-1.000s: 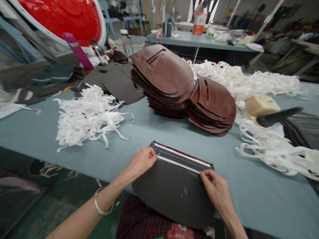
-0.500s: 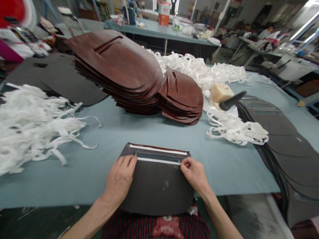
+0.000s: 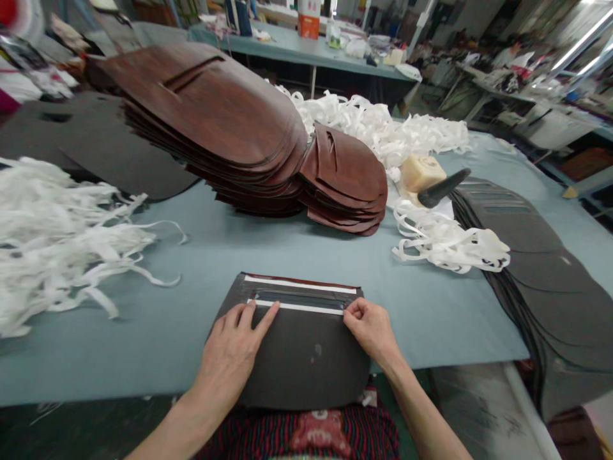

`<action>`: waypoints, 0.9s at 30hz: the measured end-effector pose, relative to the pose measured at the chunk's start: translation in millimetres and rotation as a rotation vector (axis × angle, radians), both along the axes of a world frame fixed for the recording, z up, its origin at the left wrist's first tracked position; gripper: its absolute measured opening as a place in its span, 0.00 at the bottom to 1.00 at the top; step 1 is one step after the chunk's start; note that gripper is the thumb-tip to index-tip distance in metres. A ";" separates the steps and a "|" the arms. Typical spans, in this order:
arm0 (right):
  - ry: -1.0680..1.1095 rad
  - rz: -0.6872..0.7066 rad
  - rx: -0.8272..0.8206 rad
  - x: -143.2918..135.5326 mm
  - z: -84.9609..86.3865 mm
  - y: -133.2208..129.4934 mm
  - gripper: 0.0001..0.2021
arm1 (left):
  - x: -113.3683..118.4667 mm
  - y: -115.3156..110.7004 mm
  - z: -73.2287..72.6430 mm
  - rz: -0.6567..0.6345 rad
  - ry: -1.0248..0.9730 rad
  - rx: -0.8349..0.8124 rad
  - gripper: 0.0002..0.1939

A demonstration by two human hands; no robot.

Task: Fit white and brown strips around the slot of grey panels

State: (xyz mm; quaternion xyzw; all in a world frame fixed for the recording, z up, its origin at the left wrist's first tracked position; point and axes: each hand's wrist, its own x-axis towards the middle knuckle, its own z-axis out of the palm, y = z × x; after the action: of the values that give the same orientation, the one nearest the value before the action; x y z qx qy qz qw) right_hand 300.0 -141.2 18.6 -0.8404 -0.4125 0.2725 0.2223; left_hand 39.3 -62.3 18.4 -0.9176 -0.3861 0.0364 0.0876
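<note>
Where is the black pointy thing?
In the head view, the black pointy thing is right of centre on the table, beside the yellowish block and just behind the small pile of white strips.

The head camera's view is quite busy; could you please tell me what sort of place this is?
Probably a leather-goods workshop, or one for similar material: there is a tall stack of slotted brown panels, a heap of loose white strips, and a dark panel with white strips along its slot.
</note>
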 end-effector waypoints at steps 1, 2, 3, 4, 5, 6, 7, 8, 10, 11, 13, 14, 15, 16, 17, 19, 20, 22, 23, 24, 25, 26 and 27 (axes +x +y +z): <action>-0.016 0.002 -0.015 -0.2 0.8 0.6 0.06 | 0.2 -0.3 0.1 0.002 0.001 0.006 0.33; -0.033 0.006 -0.028 -0.5 1.5 1.2 0.06 | 0.5 -0.4 0.0 0.004 -0.002 0.013 0.33; -0.053 0.011 -0.039 -1.0 2.0 1.8 0.06 | 1.3 -0.6 -0.3 0.006 -0.008 0.021 0.32; -0.082 0.017 -0.052 -1.9 2.3 2.3 0.05 | 2.5 -0.9 -0.9 0.007 -0.017 0.028 0.32; -0.123 0.023 -0.068 -3.3 2.5 2.6 0.05 | 4.3 -1.4 -1.7 0.002 -0.027 0.032 0.31; -0.177 0.032 -0.086 -5.1 2.5 2.7 0.04 | 6.7 -2.2 -2.7 -0.006 -0.039 0.035 0.29; -0.240 0.048 -0.100 -7.5 2.5 2.4 0.04 | 9.6 -3.4 -3.6 -0.015 -0.047 0.035 0.28; -0.310 0.074 -0.098 -10.3 2.4 1.9 0.03 | 12.8 -5.0 -4.5 -0.023 -0.053 0.031 0.27; -0.438 0.199 -0.023 -16.8 2.5 0.4 0.06 | 19.5 -8.4 -5.1 -0.038 -0.059 0.018 0.27; -0.484 0.307 0.051 -20.1 2.6 0.0 0.09 | 22.6 -10.0 -4.9 -0.037 -0.062 0.013 0.28; -0.544 0.548 0.207 -25.9 2.8 0.7 0.14 | 27.0 -11.6 -3.2 -0.036 -0.075 0.002 0.31; -0.560 0.643 0.260 -28.0 3.0 2.2 0.15 | 28.0 -11.1 -2.1 -0.034 -0.087 -0.004 0.31; -0.567 0.707 0.291 -29.7 3.3 4.5 0.15 | 28.0 -9.6 -0.9 -0.032 -0.104 -0.014 0.31; -0.570 0.735 0.302 -30.9 3.6 7.5 0.13 | 26.8 -6.8 0.2 -0.034 -0.129 -0.033 0.30; -0.565 0.738 0.305 -32.0 3.9 11.3 0.11 | 24.4 -2.9 0.9 -0.039 -0.166 -0.059 0.28; -0.524 0.730 0.329 -34.7 3.7 19.8 0.09 | 16.1 7.9 0.7 0.017 -0.290 -0.081 0.22; -0.488 0.731 0.359 -36.6 3.0 24.0 0.09 | 10.4 14.3 -0.4 0.086 -0.367 -0.077 0.20; -0.393 0.733 0.450 -42.0 -0.2 31.1 0.10 | -2.4 27.1 -4.0 0.276 -0.513 -0.069 0.21; -0.347 0.732 0.500 -44.9 -2.8 33.7 0.10 | -8.7 32.9 -5.9 0.364 -0.575 -0.084 0.25; -0.308 0.727 0.540 -47.6 -5.7 35.7 0.10 | -14.4 37.8 -7.4 0.425 -0.627 -0.128 0.29; -0.280 0.718 0.571 -49.9 -8.7 37.0 0.10 | -19.2 41.7 -8.0 0.461 -0.668 -0.205 0.33; -0.259 0.711 0.591 -51.4 -11.5 37.7 0.09 | -22.8 44.7 -7.3 0.486 -0.704 -0.302 0.34; -0.246 0.703 0.602 -52.2 -13.8 38.0 0.08 | -25.2 47.0 -5.0 0.504 -0.737 -0.406 0.34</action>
State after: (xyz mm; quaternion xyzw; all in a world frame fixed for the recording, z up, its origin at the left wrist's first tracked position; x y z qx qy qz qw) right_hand 247.9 -103.1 4.8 -0.5741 -0.7556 0.0984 0.2997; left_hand 14.0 -15.3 13.4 -0.7460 -0.5865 -0.1958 -0.2472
